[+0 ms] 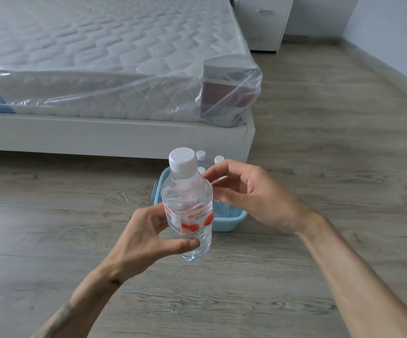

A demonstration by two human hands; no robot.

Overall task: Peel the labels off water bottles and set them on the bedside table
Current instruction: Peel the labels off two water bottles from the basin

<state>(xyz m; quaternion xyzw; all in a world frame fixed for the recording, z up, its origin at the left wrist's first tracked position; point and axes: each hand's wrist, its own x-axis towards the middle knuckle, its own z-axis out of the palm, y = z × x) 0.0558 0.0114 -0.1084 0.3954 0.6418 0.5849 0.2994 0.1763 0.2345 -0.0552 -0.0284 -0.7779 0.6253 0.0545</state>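
Note:
A clear water bottle [187,201] with a white cap stands upright in mid-air, wearing a white and red label [189,219] around its middle. My left hand [146,236] grips its lower half, thumb across the front below the label. My right hand [248,193] hovers just right of the bottle's shoulder, fingers curled and apart, fingertips close to the plastic, holding nothing. Behind the bottle, a light blue basin [231,222] on the floor holds more capped bottles [218,160], mostly hidden.
A bed [114,132] with a plastic-wrapped mattress [105,57] fills the upper left. The white bedside table [262,20] stands at the far top right, beside the bed. Grey wood-look floor [331,142] spreads to the right and front.

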